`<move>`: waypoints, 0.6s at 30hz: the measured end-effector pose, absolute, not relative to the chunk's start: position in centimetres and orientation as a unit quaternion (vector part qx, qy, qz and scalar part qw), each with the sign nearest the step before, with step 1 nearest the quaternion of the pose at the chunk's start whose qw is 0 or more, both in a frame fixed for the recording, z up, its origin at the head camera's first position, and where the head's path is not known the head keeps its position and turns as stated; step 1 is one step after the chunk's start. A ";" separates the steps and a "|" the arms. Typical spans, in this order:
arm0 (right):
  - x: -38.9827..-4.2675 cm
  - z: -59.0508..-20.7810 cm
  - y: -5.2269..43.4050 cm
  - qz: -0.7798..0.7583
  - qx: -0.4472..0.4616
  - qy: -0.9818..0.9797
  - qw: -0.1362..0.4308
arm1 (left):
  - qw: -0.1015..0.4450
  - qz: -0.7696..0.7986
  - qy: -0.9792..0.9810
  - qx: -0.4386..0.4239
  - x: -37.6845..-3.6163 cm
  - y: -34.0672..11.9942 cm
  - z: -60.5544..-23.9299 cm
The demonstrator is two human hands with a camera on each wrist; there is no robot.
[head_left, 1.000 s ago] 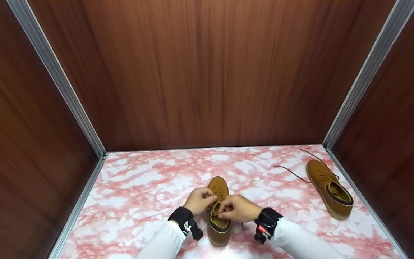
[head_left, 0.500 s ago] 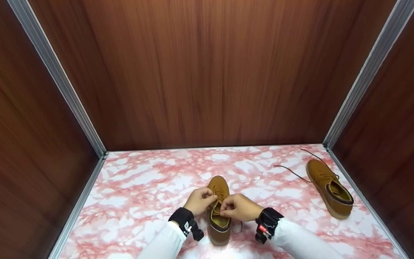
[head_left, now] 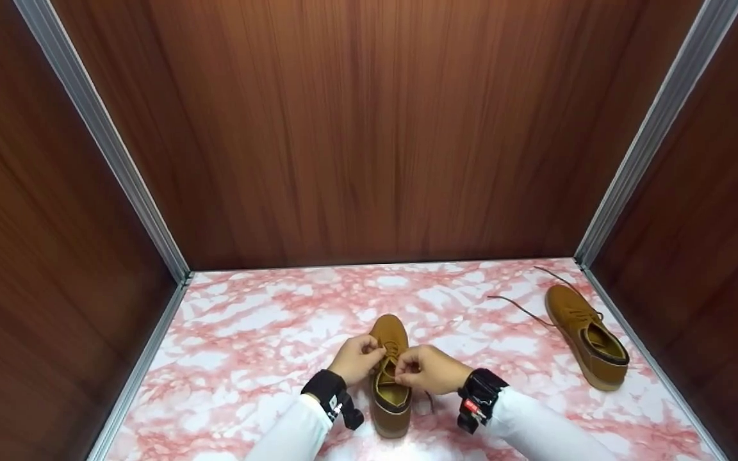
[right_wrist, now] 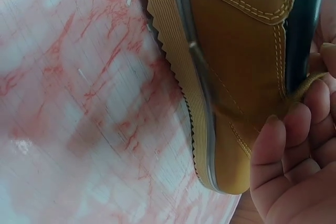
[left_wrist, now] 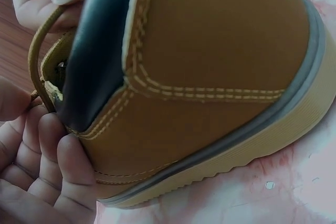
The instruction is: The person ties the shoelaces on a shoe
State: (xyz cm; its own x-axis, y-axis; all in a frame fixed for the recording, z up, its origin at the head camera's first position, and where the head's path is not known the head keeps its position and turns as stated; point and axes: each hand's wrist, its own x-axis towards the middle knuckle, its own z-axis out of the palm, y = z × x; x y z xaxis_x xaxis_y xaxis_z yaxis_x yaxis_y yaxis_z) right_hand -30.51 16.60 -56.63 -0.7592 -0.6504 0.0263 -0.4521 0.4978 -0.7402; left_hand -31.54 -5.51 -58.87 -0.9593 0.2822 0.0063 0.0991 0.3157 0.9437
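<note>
A tan suede lace-up shoe point(head_left: 389, 384) stands on the pink marbled surface point(head_left: 247, 358), toe pointing away from me. My left hand point(head_left: 359, 357) pinches a tan lace point(left_wrist: 38, 51) at the shoe's left side. My right hand point(head_left: 426, 370) pinches the lace on the right side, over the tongue. In the left wrist view the heel of the shoe point(left_wrist: 210, 77) fills the frame, with curled fingers point(left_wrist: 47, 156) beside it. In the right wrist view the ribbed sole point(right_wrist: 184, 82) of the shoe appears, and the curled fingers point(right_wrist: 294, 150) hold a lace end.
A second matching shoe point(head_left: 587, 336) lies at the right rear of the surface, its laces point(head_left: 516, 306) loose and trailing left. Dark wood panels point(head_left: 369, 128) wall in the back and both sides, with metal corner strips point(head_left: 106, 147).
Both hands have shifted slightly on the laces of the near shoe; the right hand moved a little toward the toe. The shoes stay where they were.
</note>
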 end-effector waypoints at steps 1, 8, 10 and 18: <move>-30.5 -56.6 16.7 -0.385 -0.323 0.855 0.130 | 0.080 0.575 0.805 0.119 -31.5 -5.5 -58.8; -30.7 -56.1 17.2 -0.392 -0.321 0.852 0.135 | 0.089 0.579 0.802 0.114 -31.5 -5.4 -58.8; -30.8 -56.0 17.3 -0.396 -0.322 0.849 0.137 | 0.091 0.580 0.802 0.113 -31.5 -5.4 -58.8; -31.1 -55.9 17.5 -0.392 -0.306 0.857 0.135 | 0.091 0.576 0.803 0.123 -31.5 -5.5 -58.7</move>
State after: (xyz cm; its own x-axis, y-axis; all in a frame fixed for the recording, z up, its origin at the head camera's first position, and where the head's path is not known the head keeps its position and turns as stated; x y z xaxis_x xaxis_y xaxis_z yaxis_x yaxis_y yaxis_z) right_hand -31.10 17.47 -55.94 -0.7758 -0.6309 0.0082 -0.4186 0.5050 -0.7548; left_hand -31.52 -5.49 -58.70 -0.9528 0.3035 -0.0043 0.0928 0.3048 0.9479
